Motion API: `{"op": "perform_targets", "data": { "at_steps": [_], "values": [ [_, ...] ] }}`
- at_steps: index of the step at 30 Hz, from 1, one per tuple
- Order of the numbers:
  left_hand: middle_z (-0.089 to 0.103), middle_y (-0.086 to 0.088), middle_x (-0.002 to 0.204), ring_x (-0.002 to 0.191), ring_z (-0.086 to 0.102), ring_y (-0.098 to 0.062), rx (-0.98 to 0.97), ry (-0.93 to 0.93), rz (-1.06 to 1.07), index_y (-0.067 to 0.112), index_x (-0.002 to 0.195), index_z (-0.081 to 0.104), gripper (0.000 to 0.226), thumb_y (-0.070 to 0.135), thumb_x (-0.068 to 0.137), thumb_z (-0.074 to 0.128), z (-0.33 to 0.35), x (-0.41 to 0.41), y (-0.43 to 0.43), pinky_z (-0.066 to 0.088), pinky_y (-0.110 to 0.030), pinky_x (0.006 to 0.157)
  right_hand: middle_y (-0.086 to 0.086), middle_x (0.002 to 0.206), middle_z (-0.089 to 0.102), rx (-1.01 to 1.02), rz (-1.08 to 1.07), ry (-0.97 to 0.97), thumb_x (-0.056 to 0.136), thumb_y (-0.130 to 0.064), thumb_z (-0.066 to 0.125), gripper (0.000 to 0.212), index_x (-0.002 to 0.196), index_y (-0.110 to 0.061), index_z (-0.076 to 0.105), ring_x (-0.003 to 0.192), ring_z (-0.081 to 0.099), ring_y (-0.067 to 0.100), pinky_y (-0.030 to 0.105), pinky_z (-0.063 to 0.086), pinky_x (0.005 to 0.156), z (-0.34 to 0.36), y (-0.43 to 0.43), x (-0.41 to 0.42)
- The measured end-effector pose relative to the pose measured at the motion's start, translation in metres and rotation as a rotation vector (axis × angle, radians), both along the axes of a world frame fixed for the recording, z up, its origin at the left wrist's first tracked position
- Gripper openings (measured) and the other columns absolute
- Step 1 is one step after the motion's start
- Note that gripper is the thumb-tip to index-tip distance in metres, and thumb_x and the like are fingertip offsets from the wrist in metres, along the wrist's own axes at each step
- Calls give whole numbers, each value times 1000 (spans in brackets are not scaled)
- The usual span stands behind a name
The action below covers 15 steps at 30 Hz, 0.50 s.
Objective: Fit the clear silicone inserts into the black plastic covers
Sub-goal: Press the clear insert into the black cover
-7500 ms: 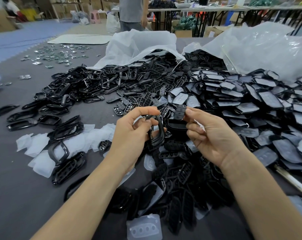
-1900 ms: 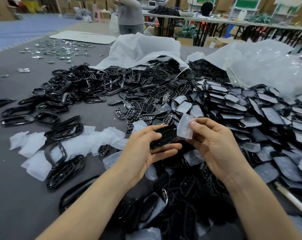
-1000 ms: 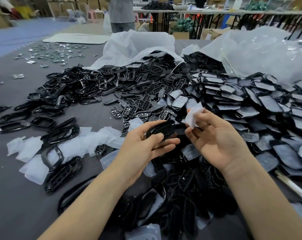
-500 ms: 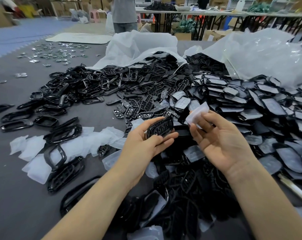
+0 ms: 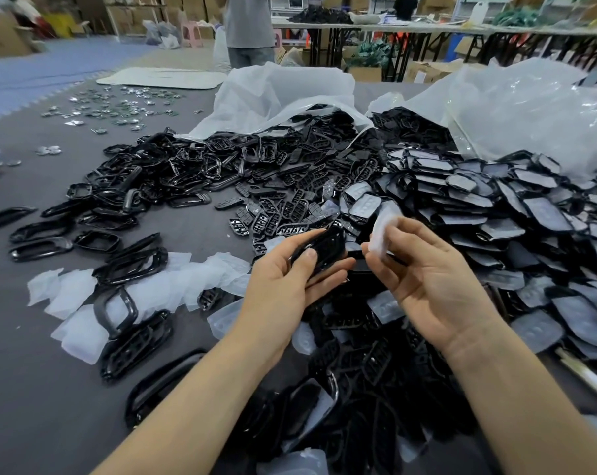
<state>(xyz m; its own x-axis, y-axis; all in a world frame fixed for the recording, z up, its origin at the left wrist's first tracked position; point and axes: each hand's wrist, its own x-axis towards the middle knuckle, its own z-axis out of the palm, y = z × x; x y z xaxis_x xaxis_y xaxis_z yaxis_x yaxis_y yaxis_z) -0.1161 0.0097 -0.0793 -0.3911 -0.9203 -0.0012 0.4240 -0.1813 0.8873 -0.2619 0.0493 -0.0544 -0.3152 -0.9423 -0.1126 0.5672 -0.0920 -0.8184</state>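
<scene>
Two light parts sit just apart above the pile point(image 5: 290, 173): the left hand point(image 5: 283, 282) grips a black cover point(image 5: 324, 250), likely stiff, by its edges, while the right hand point(image 5: 423, 275) pinches a clear insert point(image 5: 384, 231) at one end. It looks soft and floppy, so it is probably best held by its rim. Seconds earlier, that hand held a black piece instead.

1 wide-angle view from head height; faces forward and down; close above the table point(image 5: 33, 406).
</scene>
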Motion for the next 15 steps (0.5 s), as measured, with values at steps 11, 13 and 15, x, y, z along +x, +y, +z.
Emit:
{"op": "perform_targets", "data": {
  "at_steps": [11,13,15],
  "values": [
    [74,-4,90,80,72,-13,-132,-112,66,11,104,64,30,-3,100,37,1,-2,2,55,-18,68,8,73,69,4,59,166,69,-17,64,18,86,-11,63,68,70,23,23,53,50,-2,3,10],
    [71,-9,101,83,72,-12,-163,-133,77,12,104,64,30,-4,99,39,3,-2,3,55,-17,69,3,70,68,-15,57,257,67,-19,67,17,84,-14,65,62,66,14,19,48,46,-2,3,14],
    [70,-12,107,91,71,-13,-188,-162,83,13,105,65,29,-2,99,41,3,-1,3,54,-18,71,-1,67,67,-44,57,316,68,-18,68,16,84,-14,66,58,60,8,17,43,44,-5,4,19]
  ]
}}
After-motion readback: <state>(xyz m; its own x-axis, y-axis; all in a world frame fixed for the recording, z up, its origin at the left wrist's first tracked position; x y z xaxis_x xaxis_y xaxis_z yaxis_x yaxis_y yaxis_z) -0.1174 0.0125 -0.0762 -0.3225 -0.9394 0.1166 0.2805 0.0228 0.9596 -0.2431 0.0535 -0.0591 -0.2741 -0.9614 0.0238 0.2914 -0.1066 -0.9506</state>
